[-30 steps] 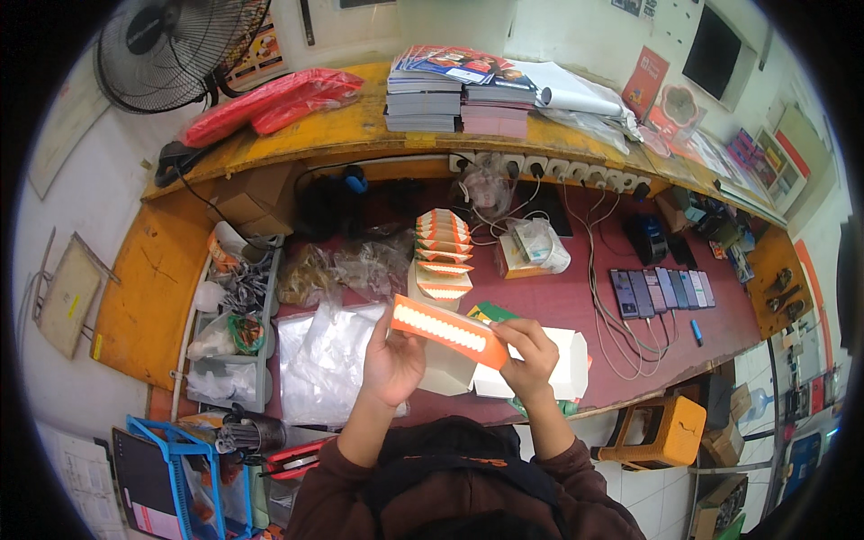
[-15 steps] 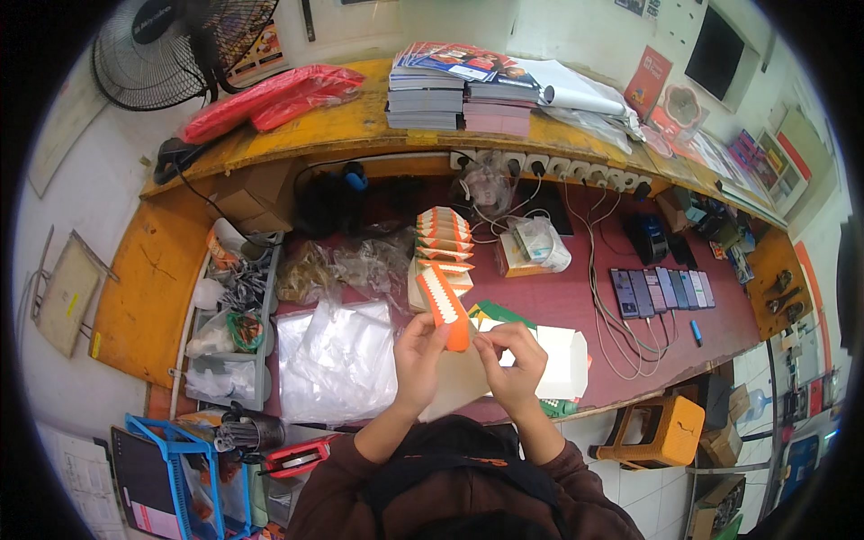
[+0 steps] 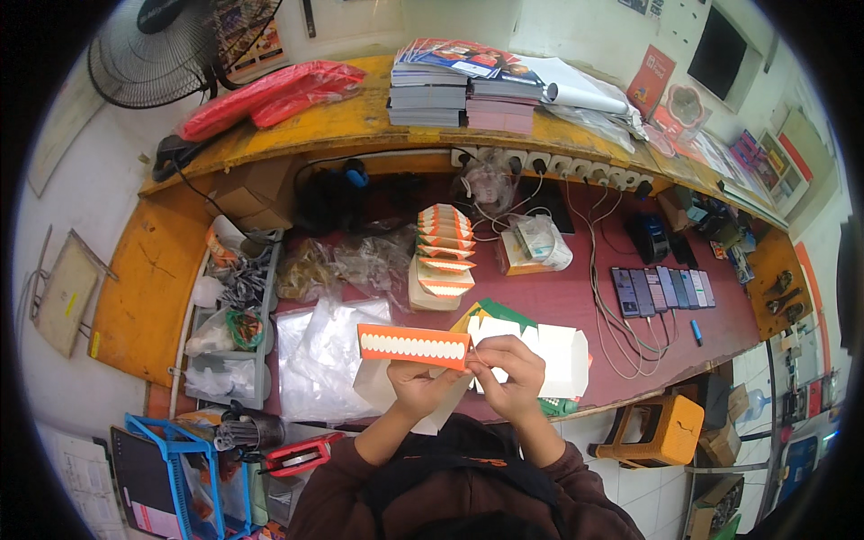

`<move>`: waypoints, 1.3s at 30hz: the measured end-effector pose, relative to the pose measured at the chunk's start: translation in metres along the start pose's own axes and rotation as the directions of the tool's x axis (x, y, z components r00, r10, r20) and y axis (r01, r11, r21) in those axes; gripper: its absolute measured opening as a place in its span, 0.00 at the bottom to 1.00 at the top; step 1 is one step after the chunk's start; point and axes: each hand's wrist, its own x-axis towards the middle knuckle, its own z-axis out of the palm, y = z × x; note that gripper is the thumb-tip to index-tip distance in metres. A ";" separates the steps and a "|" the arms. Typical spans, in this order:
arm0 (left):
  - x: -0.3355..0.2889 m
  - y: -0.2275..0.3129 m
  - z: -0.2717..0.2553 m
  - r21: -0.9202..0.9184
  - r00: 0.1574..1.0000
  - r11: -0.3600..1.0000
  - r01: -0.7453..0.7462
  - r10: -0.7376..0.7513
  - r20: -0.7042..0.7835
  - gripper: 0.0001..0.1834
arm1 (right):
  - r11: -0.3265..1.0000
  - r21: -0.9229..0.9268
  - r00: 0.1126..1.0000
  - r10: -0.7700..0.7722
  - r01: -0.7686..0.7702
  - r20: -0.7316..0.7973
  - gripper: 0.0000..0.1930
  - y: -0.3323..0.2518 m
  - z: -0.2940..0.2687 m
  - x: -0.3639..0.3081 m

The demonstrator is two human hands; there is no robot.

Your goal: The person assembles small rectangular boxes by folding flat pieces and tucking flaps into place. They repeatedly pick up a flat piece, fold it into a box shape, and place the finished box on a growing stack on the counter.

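Observation:
An orange carton (image 3: 412, 337) with a white scalloped band is held up in front of me, its pale panels hanging below. My left hand (image 3: 419, 387) grips it from beneath, fingers closed on its lower edge. At the carton's right end, my right hand (image 3: 509, 373) pinches the corner between thumb and fingers. Just beyond stands a nested row of similar folded cartons (image 3: 443, 281), orange, white and green. Flat white carton blanks (image 3: 562, 355) lie under and beside my right hand, with green and yellow pieces (image 3: 507, 312) showing behind them.
Clear plastic bags (image 3: 310, 382) lie left of my hands, next to a grey divided bin (image 3: 263, 360). On the right are several phones (image 3: 661, 292), white cables (image 3: 596, 270) and a blue marker (image 3: 696, 332). A shelf (image 3: 333, 126) with magazine stacks (image 3: 427, 97) spans the back. A yellow stool (image 3: 675, 430) stands at right.
The orange carton has turned from upright to nearly level, its scalloped side now facing me and extending left. My left hand has shifted beneath it; my right hand has stayed at its right end.

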 end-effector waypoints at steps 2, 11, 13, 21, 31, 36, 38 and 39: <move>0.000 0.000 -0.001 -0.069 0.989 0.987 0.142 -0.145 -0.041 0.11 | 0.999 -0.040 0.999 -0.009 0.011 0.036 0.07 -0.003 -0.002 0.000; 0.003 -0.008 0.008 -0.383 0.927 0.848 0.365 -0.369 0.067 0.24 | 0.961 -0.238 0.987 -0.157 0.144 -0.038 0.19 0.001 0.015 -0.009; 0.002 -0.008 0.012 -0.561 0.912 0.742 0.367 -0.404 0.061 0.22 | 0.908 -0.404 0.993 -0.089 0.114 0.080 0.22 0.001 0.020 -0.009; 0.024 -0.013 -0.015 -0.791 0.709 0.535 0.296 -0.678 -0.193 0.16 | 0.850 -0.437 0.950 0.309 -0.293 -0.037 0.20 0.012 -0.001 -0.006; -0.007 -0.015 0.021 -0.156 0.804 0.830 0.536 -0.558 -0.204 0.17 | 0.946 -0.313 0.995 0.056 -0.081 -0.087 0.08 0.019 0.007 -0.009; -0.009 -0.023 0.008 -0.053 0.891 0.919 0.390 -0.392 -0.229 0.14 | 0.969 -0.077 0.967 0.225 -0.235 -0.117 0.06 0.021 -0.001 -0.008; -0.013 -0.026 0.008 0.148 0.979 0.974 0.173 -0.153 -0.134 0.19 | 0.963 -0.007 0.954 0.266 -0.270 -0.139 0.03 0.022 -0.001 -0.009; -0.016 -0.027 0.008 0.271 0.997 0.961 0.052 -0.036 -0.066 0.21 | 0.974 -0.035 0.965 0.216 -0.224 -0.148 0.03 0.022 0.002 -0.010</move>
